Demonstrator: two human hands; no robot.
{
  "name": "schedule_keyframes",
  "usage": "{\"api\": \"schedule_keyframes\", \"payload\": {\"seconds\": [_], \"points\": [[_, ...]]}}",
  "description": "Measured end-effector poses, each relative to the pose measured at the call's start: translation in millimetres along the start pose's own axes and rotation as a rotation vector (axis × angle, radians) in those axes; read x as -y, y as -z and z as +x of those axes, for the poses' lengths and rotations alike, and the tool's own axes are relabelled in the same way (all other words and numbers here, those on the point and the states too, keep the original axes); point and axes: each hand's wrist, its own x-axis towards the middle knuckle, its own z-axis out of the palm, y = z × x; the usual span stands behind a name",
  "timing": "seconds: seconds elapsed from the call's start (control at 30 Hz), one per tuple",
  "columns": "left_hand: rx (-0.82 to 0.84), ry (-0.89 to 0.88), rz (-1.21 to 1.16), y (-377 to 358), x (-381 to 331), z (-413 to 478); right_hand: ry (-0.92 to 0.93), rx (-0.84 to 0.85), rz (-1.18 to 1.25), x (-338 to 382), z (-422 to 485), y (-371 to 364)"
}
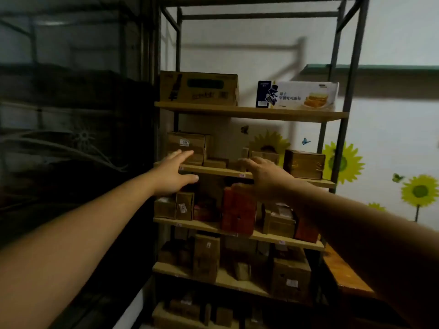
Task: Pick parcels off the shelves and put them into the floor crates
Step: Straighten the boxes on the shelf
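A metal rack with wooden shelves [249, 173] stands in front of me, loaded with brown cardboard parcels. My left hand [174, 172] reaches out with straight fingers toward a labelled brown parcel [187, 144] at the left of the second shelf, its fingertips close to the box front. My right hand [263, 173] is stretched out, fingers relaxed, in front of small flat parcels [215, 162] in the middle of that shelf. Neither hand holds anything. A taped brown parcel [305, 163] sits at the shelf's right end. No floor crate is in view.
On the top shelf stand a large brown carton [199, 87] and a white bread box [299, 95]. Red boxes [238, 210] and more brown parcels fill the lower shelves. A dark cabinet [71, 138] flanks the left; a wooden table [344, 274] is at the lower right.
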Motion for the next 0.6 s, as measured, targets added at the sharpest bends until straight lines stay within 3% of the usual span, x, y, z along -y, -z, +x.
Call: {"api": "schedule_keyframes", "payload": {"seconds": [0.33, 0.6], "points": [[-0.045, -0.04, 0.12, 45, 104, 151, 0.05, -0.062, -0.127, 43, 196, -34], [-0.107, -0.042, 0.195, 75, 153, 282, 0.015, -0.149, -0.151, 27, 341, -37]]}}
